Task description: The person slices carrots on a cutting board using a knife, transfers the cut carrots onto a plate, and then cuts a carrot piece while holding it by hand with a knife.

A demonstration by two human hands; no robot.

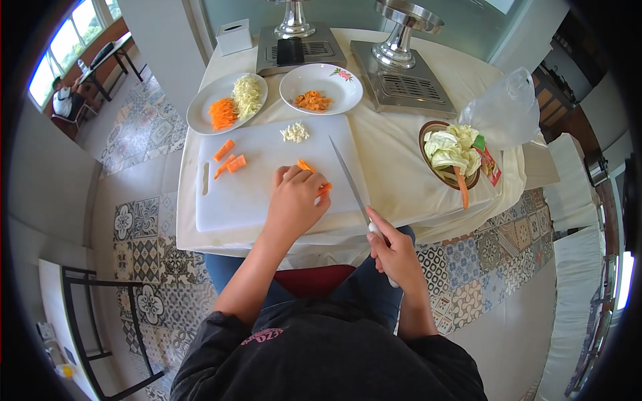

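Note:
My left hand (pixel 299 198) is closed over the white cutting board (pixel 251 190), its fingers on a piece of carrot (pixel 324 190) that shows at the fingertips. In my right hand (pixel 394 252) is the white handle of a knife (pixel 349 175); its blade points away from me over the board's right edge. Chunks of carrot (pixel 237 164) lie on the left of the board. A small heap of chopped white pieces (pixel 295 132) sits near its far edge.
Beyond the board are a plate (pixel 195 115) of shredded carrot and cabbage and a plate (pixel 348 95) with orange bits. A bowl (pixel 424 142) of cabbage and a plastic bag (pixel 505 110) stand right. Two metal stands (pixel 294 30) (pixel 401 50) are behind; a person (pixel 63 100) sits far left.

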